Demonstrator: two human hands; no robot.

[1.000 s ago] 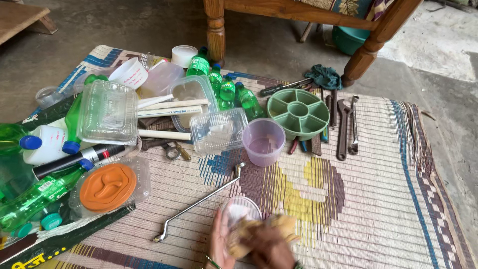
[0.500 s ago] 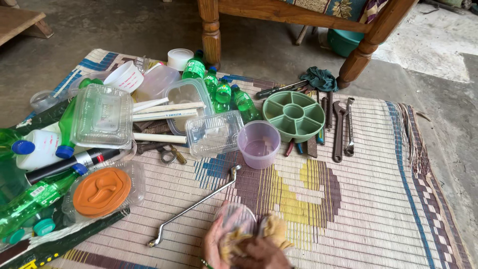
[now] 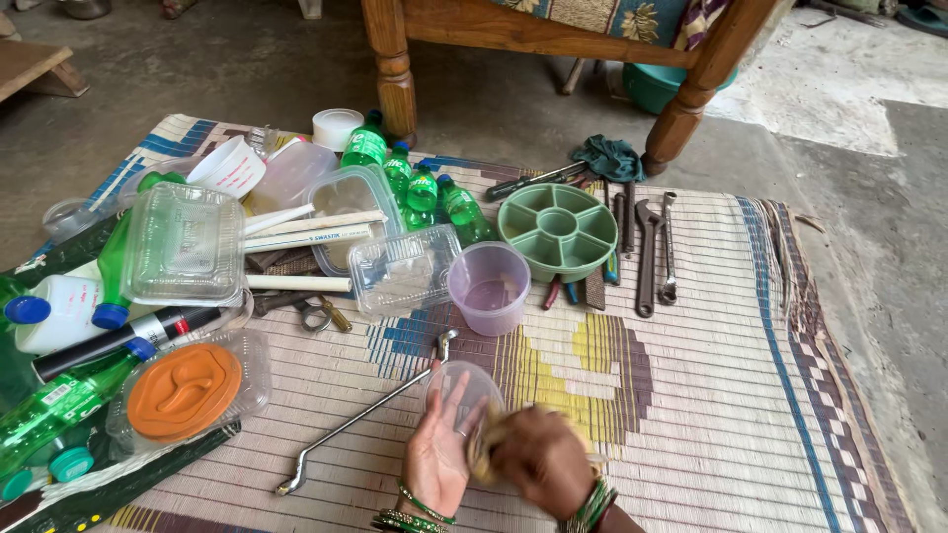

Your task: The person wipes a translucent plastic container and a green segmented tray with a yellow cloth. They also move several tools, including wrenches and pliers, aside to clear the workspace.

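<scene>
My left hand (image 3: 436,449) cups a small clear plastic cup (image 3: 461,392), near edge of the woven striped mat (image 3: 750,395). My right hand (image 3: 538,459) presses a yellowish cloth (image 3: 486,444) into its mouth. Left of them: long bent metal wrench (image 3: 360,417). Farther off: translucent purple plastic cup (image 3: 488,287), green divided round tray (image 3: 558,230).

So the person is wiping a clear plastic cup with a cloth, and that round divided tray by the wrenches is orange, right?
Not quite. In the head view the round divided tray beside the wrenches is green, not orange. The left hand does hold a clear plastic cup, and the right hand presses a cloth to it.
</scene>
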